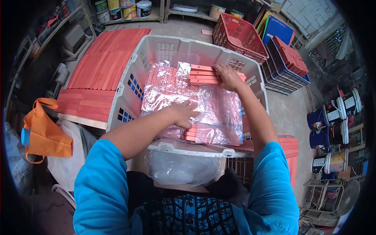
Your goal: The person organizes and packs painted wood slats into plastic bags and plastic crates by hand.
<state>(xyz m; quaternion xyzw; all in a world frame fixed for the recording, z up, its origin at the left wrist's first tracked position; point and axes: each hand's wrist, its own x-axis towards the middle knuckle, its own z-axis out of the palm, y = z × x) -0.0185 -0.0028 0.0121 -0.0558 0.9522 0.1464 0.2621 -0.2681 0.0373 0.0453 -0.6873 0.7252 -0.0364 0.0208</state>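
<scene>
The left hand (183, 113) lay flat, fingers released, pressing the clear plastic sheet (203, 103) over orange-red slats (168, 78) inside the white crate (125, 98). The right hand (229, 77), at one o'clock, grasped a slat stack (203, 76). Judged step: layering; seating the stack squarely appeared next. More slats (102, 62) lay at ten o'clock.

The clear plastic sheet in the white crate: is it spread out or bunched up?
Spread out. The plastic sheet lies over the red strips in the white crate, with the left hand flat on it.
</scene>
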